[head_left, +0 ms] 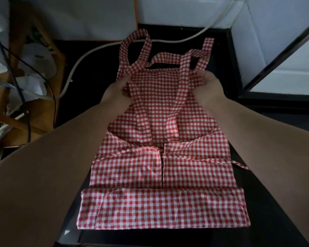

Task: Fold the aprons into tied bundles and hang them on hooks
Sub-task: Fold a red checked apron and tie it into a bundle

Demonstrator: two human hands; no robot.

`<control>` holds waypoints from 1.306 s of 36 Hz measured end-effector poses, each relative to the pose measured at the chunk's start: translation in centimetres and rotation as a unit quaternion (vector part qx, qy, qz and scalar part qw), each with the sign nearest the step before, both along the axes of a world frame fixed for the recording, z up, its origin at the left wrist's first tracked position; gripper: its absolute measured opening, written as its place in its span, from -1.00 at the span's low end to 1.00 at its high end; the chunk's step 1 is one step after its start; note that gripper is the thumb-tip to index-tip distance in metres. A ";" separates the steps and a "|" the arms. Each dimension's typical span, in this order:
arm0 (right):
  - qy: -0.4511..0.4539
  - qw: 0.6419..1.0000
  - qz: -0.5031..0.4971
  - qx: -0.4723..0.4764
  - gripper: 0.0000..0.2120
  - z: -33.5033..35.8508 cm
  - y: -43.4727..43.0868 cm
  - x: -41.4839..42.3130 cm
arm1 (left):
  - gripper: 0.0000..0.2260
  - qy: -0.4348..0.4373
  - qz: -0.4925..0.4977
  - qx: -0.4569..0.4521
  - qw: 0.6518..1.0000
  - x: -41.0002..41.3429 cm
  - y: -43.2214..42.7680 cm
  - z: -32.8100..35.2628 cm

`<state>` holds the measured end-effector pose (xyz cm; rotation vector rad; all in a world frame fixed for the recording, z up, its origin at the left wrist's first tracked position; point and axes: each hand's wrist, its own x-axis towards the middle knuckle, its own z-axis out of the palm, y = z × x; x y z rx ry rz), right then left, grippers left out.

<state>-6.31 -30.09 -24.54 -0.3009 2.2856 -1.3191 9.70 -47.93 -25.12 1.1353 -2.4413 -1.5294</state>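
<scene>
A red-and-white checked apron (161,168) lies flat on a black table (268,229). Its two sides are folded in toward the middle and its bottom hem is folded up into a band near me. My left hand (116,93) pinches the left waist strap (139,111) at the bib's left edge. My right hand (209,86) grips the right waist strap (178,107) at the bib's right edge. Both straps run down across the bib. The neck loop (168,58) lies at the far end, past my hands.
A white cable (89,52) curves over the far left of the table. A wooden stool frame (43,40) with dark cords and white bags stands left of the table. A dark-framed white panel (278,56) rises on the right.
</scene>
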 end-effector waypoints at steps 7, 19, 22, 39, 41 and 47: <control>-0.166 0.974 0.049 0.143 -0.63 0.7 -0.7 2.9 | -0.47 -0.019 -0.025 -0.081 0.996 0.9 0.8 -0.3; 0.100 0.949 0.133 0.267 -0.52 -1.0 2.7 2.5 | -0.43 -0.157 -0.136 -0.258 0.944 1.6 3.2 -1.0; 0.117 0.956 0.138 0.230 -0.60 -0.4 2.8 3.6 | -0.48 -0.123 -0.111 -0.295 0.941 2.2 4.0 -0.5; 0.298 0.901 0.276 0.150 -0.71 0.4 14.7 15.6 | -0.70 0.066 -0.246 -0.340 0.905 16.7 14.2 -0.3; 0.288 0.885 0.320 0.179 -0.51 0.3 16.3 16.9 | -0.58 0.027 -0.263 -0.328 0.907 18.1 15.2 -0.3; 0.262 0.783 0.444 0.348 -0.20 -0.2 18.4 18.5 | -0.09 -0.232 -0.345 -0.302 0.858 19.9 16.4 0.5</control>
